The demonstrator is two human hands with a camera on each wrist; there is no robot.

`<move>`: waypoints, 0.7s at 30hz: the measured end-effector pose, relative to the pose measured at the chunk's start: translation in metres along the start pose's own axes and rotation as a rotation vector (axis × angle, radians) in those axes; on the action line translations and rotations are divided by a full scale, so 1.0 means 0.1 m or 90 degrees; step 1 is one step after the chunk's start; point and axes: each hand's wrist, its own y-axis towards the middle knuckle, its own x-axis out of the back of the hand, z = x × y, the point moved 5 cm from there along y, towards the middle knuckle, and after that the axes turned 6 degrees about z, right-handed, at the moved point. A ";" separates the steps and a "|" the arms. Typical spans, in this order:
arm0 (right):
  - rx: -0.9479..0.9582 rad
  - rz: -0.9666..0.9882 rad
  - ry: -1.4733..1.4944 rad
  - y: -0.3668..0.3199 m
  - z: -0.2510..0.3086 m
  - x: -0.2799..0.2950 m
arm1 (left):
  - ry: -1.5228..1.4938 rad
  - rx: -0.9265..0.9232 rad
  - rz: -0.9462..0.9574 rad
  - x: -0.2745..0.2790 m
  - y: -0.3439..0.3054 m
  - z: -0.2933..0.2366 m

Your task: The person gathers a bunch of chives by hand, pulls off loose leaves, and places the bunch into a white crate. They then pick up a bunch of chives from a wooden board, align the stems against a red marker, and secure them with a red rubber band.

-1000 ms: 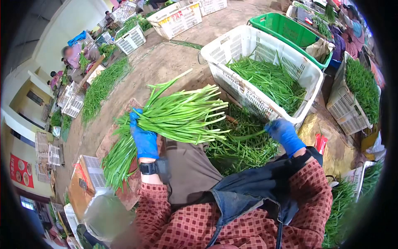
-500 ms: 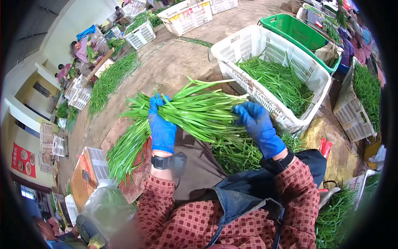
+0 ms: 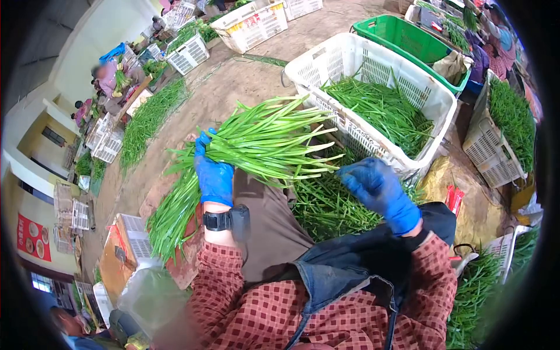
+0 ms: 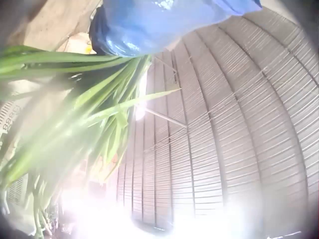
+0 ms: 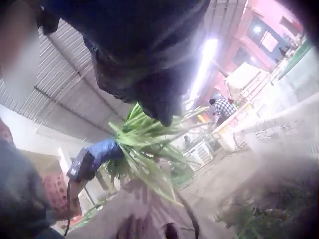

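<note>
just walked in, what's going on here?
A person's gloved left grip holds a bunch of long green stalks, the pale ends pointing toward the right grip. The right one, also gloved, is close to those ends; can't tell whether it pinches a stalk. Below the bunch lies a pile of loose greens, and the white crate beyond holds more greens, not filled to its rim.

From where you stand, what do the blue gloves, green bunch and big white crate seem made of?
Blue gloves: probably rubber or plastic; the left one shines in its wrist view. Green bunch: plant leaves, smooth-looking, long and narrow, with paler ends. White crate: likely moulded plastic, scuffed, with slotted walls.
</note>
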 end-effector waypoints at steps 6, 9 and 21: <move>0.150 -0.017 -0.302 0.01 0.37 -0.50 | 0.091 -0.032 0.041 -0.27 -0.13 0.10; 0.036 -0.012 -0.473 0.09 0.24 -0.58 | 0.080 -0.034 0.062 -0.30 -0.09 0.12; 0.083 -0.087 -0.573 0.20 0.24 -0.47 | -0.036 0.067 0.032 0.01 0.08 0.22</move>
